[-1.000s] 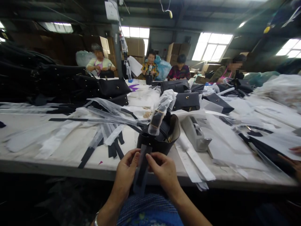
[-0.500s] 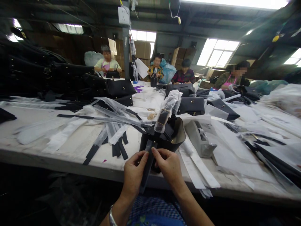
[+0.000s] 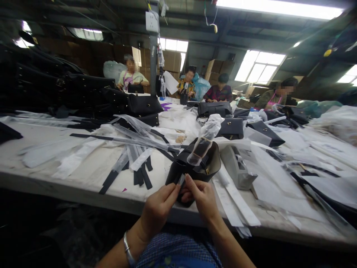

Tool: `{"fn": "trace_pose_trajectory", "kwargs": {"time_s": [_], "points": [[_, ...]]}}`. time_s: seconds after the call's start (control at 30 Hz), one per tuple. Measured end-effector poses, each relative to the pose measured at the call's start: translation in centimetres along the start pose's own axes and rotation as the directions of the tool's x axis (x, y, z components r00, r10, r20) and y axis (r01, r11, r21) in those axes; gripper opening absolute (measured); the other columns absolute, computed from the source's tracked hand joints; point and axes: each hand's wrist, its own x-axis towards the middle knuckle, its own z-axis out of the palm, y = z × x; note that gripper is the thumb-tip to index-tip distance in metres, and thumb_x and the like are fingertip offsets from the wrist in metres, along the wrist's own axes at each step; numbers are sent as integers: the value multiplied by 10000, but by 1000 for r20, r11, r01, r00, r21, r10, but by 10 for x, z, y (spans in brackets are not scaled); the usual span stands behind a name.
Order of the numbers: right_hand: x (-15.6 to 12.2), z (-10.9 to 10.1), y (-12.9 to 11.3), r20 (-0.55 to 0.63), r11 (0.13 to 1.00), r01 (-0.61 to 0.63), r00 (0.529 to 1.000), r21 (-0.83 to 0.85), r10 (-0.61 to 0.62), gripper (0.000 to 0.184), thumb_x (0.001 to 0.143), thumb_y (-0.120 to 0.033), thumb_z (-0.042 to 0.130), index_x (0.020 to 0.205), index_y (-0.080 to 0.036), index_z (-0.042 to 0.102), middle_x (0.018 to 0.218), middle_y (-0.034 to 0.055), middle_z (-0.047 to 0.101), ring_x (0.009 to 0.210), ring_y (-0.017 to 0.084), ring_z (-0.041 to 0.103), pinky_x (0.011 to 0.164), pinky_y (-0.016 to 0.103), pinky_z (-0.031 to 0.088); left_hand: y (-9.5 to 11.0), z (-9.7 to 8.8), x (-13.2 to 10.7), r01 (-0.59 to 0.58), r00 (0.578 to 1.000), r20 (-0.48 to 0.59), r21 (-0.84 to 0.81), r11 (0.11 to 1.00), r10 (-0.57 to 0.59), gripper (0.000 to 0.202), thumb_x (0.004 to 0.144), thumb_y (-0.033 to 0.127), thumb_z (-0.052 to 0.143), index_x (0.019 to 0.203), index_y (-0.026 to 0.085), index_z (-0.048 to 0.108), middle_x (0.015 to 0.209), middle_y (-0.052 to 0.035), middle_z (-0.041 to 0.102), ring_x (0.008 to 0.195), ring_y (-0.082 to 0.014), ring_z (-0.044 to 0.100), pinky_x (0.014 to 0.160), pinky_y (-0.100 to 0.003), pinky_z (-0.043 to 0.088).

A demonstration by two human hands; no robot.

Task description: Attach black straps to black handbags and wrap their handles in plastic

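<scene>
A black handbag [image 3: 173, 169] stands at the table's front edge, its pale lining showing at the open top. Plastic film wraps a piece [image 3: 200, 150] that sticks up from the bag. In front of the bag's near side, my left hand [image 3: 160, 204] pinches a dark strap [image 3: 182, 180] between thumb and fingers. My right hand [image 3: 203, 197] grips the same strap close by, thumb up and fingers curled. Only a short greyish bit of the strap shows between the hands; my fingers hide the rest.
A grey tape dispenser [image 3: 237, 169] stands right of the bag, beside white paper strips [image 3: 234, 199]. Dark straps [image 3: 142, 176] and plastic film lie to the left. Black bags [image 3: 145, 104] are piled farther back. Several people sit across the table [image 3: 92, 176].
The long strap that hung down between my hands is now mostly hidden by my fingers. My left hand has turned over and closed more. The plastic-wrapped piece has tilted right.
</scene>
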Motion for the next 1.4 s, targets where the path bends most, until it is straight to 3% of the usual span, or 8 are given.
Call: {"fn": "trace_pose_trajectory", "kwargs": {"time_s": [0.23,0.4,0.53,0.63,0.73,0.97,1.2,1.4], "points": [[-3,4,-3,-25,974,60,997,-219,-67,474,858,-542,617,578,-162,664,518,54,675,492,165,629,458,220,417,0,-13,16,-153,985,95,84,985,145,213,937,60,492,1048,22,670,925,-176,747,739,-237,723,630,-318,617],[2,-3,6,98,999,18,995,33,-21,467,852,-548,624,607,-152,645,540,45,665,508,155,622,508,224,462,9,-25,12,216,970,167,-245,945,-179,206,939,136,549,1089,140,691,969,-102,738,861,-180,711,773,-247,578],[4,-9,8,149,998,27,988,60,-35,432,867,-518,627,682,-136,706,559,37,662,514,124,591,503,201,420,13,-31,14,767,620,329,-446,461,-713,220,939,337,567,965,180,720,911,-68,741,824,-186,701,760,-264,558],[6,-10,8,141,993,114,984,-18,-110,439,895,-486,605,633,-142,683,527,12,613,485,101,526,468,197,360,20,-25,17,872,347,608,-489,7,-714,318,903,454,594,960,159,699,805,-58,733,727,-174,686,659,-240,543],[5,-7,7,132,984,166,979,-65,-157,460,906,-464,592,569,-151,623,503,-10,561,463,91,478,452,203,338,30,-18,18,847,254,732,-484,-221,-632,345,862,479,646,978,155,670,716,-19,687,630,-124,633,593,-194,507],[-1,-39,-3,166,957,251,960,-147,-226,420,931,-459,546,686,-159,707,526,-10,597,473,101,509,483,210,380,40,-5,7,828,209,560,-538,-160,-802,454,707,497,789,992,170,656,703,19,648,572,-93,554,451,-139,381],[39,-187,16,-568,853,15,740,-521,-360,378,869,-433,585,1130,-184,696,1269,120,655,1207,267,564,1051,378,388,34,4,-8,854,182,458,-512,-91,-870,550,606,536,836,976,162,675,931,-49,729,742,-176,640,455,-176,399],[79,-244,44,-568,907,-133,813,-400,-131,274,720,-450,711,630,-194,751,1085,124,741,1185,331,587,1042,410,385,31,8,-10,851,154,481,-509,-132,-863,581,568,546,854,975,171,677,887,-34,740,844,-206,677,597,-186,510]]}}
